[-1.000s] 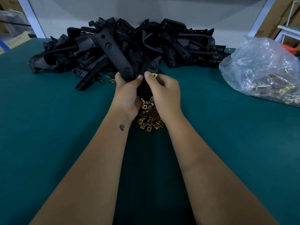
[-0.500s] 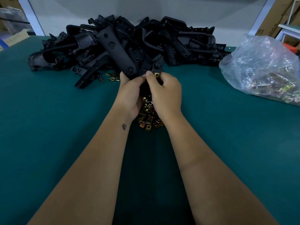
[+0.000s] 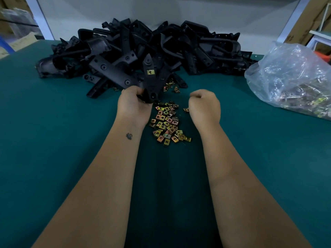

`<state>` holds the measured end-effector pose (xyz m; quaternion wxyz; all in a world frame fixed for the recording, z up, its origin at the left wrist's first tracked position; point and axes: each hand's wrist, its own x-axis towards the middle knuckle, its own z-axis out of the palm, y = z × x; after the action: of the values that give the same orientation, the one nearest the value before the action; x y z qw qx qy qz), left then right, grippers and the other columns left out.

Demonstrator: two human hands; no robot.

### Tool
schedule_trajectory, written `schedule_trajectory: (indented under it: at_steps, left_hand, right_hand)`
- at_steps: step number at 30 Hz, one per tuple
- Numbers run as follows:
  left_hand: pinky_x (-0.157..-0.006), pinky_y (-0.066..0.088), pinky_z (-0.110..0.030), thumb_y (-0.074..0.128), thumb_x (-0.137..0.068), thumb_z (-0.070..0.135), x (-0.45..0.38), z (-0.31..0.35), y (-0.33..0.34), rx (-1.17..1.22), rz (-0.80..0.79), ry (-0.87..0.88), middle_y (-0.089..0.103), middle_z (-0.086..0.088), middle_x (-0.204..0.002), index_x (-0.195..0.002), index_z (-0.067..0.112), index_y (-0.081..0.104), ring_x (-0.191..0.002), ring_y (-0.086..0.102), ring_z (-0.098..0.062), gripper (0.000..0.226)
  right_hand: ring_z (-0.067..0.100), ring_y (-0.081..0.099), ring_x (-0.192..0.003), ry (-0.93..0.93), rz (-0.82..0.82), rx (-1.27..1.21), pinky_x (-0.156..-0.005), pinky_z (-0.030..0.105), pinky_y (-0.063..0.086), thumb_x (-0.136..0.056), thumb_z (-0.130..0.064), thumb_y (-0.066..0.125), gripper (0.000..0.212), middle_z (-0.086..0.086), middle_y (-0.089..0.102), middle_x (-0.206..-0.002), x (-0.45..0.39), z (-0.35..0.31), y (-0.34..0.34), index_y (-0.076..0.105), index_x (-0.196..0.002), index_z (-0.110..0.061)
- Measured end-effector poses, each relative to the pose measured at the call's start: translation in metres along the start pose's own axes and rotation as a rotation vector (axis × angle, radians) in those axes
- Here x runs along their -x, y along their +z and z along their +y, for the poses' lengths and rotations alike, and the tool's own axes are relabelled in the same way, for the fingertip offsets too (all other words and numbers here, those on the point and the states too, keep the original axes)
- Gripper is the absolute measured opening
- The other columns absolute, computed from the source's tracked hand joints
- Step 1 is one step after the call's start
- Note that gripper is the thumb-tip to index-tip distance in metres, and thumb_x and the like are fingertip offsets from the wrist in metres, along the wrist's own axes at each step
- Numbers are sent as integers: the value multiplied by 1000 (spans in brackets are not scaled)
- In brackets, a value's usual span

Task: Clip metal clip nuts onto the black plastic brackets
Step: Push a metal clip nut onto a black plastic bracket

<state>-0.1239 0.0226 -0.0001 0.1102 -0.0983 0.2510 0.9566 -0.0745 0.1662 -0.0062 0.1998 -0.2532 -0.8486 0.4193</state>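
Gripping the lower end of a black bracket (image 3: 151,81), the left hand (image 3: 134,106) holds it upright w/ fingers curled round it; one clip nut (image 3: 151,72) already sits on its upper part. Right hand (image 3: 204,106) is curled, apart from bracket, near the loose clip nuts (image 3: 167,122) on the green table (image 3: 53,131); cannot tell if it pinches one. Bracket pile (image 3: 143,49) lies behind, plastic bag (image 3: 293,79) at right.

Green table (image 3: 53,158), black bracket pile (image 3: 179,47), loose clip nuts (image 3: 166,126), plastic bag (image 3: 293,79)

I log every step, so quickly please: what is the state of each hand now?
Left hand: grips a black bracket with one clip nut on it.
Right hand: fingers curled, nothing visible in it.
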Motion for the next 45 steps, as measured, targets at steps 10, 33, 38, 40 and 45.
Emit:
schedule_trajectory:
  at_steps: [10, 33, 38, 40, 45]
  left_hand:
    - [-59, 57, -31, 35, -95, -12, -8, -2, -5, -44, -24, -12, 60, -14, -119, -124, 7, 51, -95, 63, -26, 38]
    - [-80, 59, -35, 36, -93, -18, -8, -9, -4, -117, -155, 22, 65, -10, -103, -97, 12, 54, -93, 64, -22, 35]
    - [-81, 59, -35, 36, -93, -18, -8, -8, -4, -109, -137, 16, 65, -10, -103, -94, 12, 53, -93, 64, -22, 34]
    - [-84, 57, -36, 36, -93, -18, -8, -8, -4, -96, -132, 13, 64, -10, -104, -92, 12, 52, -94, 63, -22, 34]
    - [-84, 57, -36, 36, -93, -18, -8, -7, -4, -83, -120, 14, 64, -10, -101, -92, 11, 52, -91, 63, -22, 34]
  right_hand:
    - [26, 43, -115, -250, -81, 360, -83, 33, 24, -91, -40, 63, 17, -3, 61, -113, 1, 3, 11, 72, -105, -36]
    - [21, 54, -88, -237, -172, 417, -59, 28, 38, -85, -28, 60, 21, -2, 60, -97, 4, 2, 1, 62, -103, -18]
    - [17, 58, -90, -263, -77, 152, -73, 28, 47, -87, -14, 61, 17, 4, 61, -106, 3, 3, 5, 68, -102, -19]
    - [7, 54, -80, -256, 14, 79, -65, 20, 43, -86, -10, 59, 17, 2, 60, -103, 1, 3, 5, 66, -95, -21]
    - [4, 55, -79, -261, 64, -3, -67, 12, 41, -91, -9, 61, 14, 2, 65, -99, -3, 4, 5, 70, -97, -18]
